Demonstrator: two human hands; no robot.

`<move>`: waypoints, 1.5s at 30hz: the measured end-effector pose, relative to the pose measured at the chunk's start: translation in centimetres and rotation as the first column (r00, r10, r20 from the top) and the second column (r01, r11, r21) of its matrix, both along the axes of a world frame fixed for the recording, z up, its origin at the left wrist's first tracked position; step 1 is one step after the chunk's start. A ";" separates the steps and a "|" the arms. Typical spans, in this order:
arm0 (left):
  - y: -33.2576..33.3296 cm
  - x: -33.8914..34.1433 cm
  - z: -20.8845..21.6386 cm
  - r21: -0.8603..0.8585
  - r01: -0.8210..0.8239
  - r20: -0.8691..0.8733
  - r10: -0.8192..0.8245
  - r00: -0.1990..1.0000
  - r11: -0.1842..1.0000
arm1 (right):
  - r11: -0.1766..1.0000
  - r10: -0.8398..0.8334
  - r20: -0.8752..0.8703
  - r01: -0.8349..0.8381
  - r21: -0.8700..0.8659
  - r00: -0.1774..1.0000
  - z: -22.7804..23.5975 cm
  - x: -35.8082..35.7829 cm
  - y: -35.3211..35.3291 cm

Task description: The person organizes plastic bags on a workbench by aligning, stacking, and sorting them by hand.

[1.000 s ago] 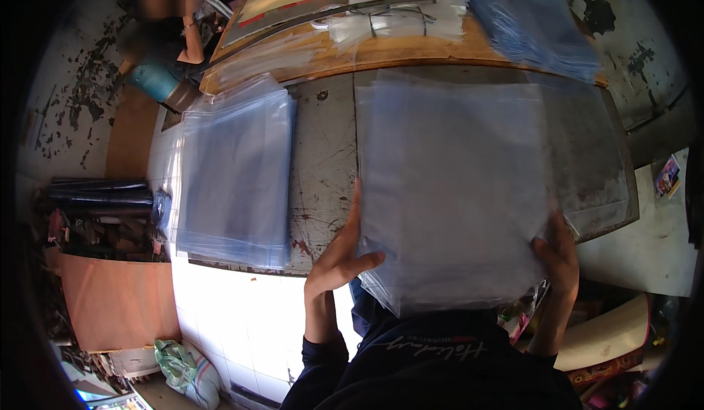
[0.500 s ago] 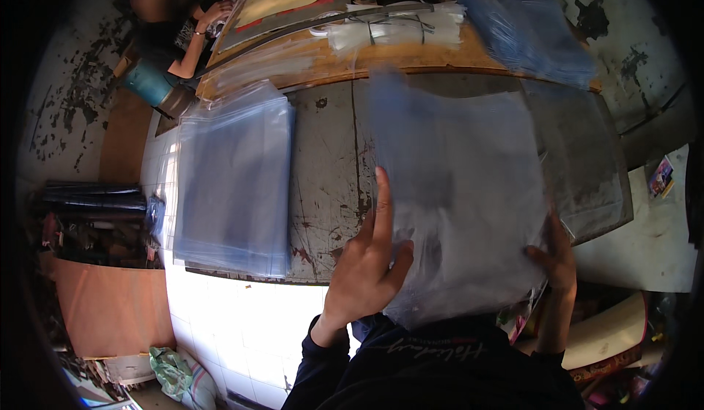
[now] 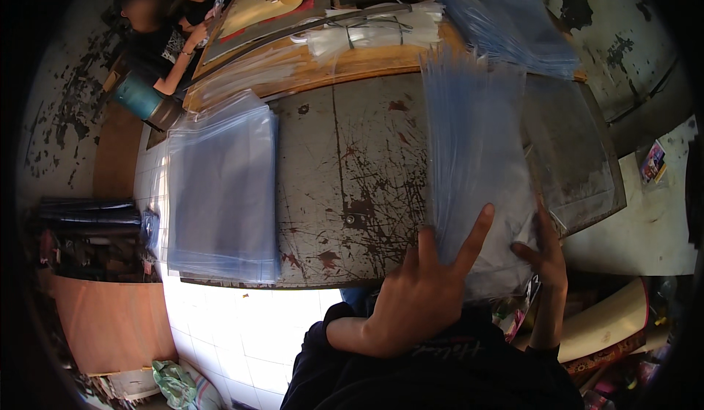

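Slanting up in front of me is a loose stack of clear bluish plastic sheets (image 3: 484, 138); its left edges fan into many thin layers. My left hand (image 3: 411, 304) is at its lower left edge, one digit stretched across the front face and other fingers along the outer edge. On the lower right side my right hand (image 3: 546, 256) grips the stack, thumb in front, the other fingers partly hidden at the edge. Another neat stack of clear plastic sheets (image 3: 224, 186) lies flat on the left of the worn grey table (image 3: 345, 153), apart from both hands.
Beyond the table, a wooden surface (image 3: 323, 74) bears a tied white bundle (image 3: 374, 32) and a bluish plastic pile (image 3: 513, 32). A transparent sheet (image 3: 572, 168) lies at right. A person (image 3: 158, 47) sits far left by a teal container (image 3: 138, 94). Rolled material (image 3: 609, 322) lies lower right.
The stack in my hands has swung right and now looks narrower, with its left edges fanned out. My left hand has moved right with it. The flat left stack stays on the table.
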State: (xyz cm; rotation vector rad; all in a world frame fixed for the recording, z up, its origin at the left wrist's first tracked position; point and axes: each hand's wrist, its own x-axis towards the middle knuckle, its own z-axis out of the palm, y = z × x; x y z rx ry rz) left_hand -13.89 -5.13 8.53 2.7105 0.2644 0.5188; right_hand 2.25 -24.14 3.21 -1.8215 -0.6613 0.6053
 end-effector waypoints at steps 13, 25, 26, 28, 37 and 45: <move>-0.3 -0.2 0.8 -0.037 0.050 -0.076 -0.053 0.996 0.998 | 1.000 -0.006 -0.020 0.006 0.002 1.000 0.3 -0.3 0.5; -0.5 -3.2 -2.9 -0.467 0.262 0.303 -0.126 0.945 0.844 | 0.868 0.489 0.175 -0.496 -0.004 0.855 10.9 11.0 6.1; -1.1 -3.0 -2.9 -0.462 0.277 0.313 -0.138 0.940 0.842 | 0.796 0.595 0.170 -0.605 0.013 0.786 11.1 13.3 6.9; -1.8 -2.9 -3.0 -0.838 0.346 0.208 -0.339 0.918 0.422 | 0.732 0.681 0.074 -0.679 -0.053 0.729 11.5 15.7 9.3; 10.0 0.4 0.9 -0.520 0.033 0.150 0.053 0.987 0.853 | 0.923 0.334 0.828 0.020 -0.383 0.450 7.0 14.4 4.9; 12.0 4.5 -5.1 -0.197 -0.269 -0.243 0.219 0.945 0.943 | 0.806 0.140 0.736 0.355 -0.473 0.662 0.2 4.0 -2.3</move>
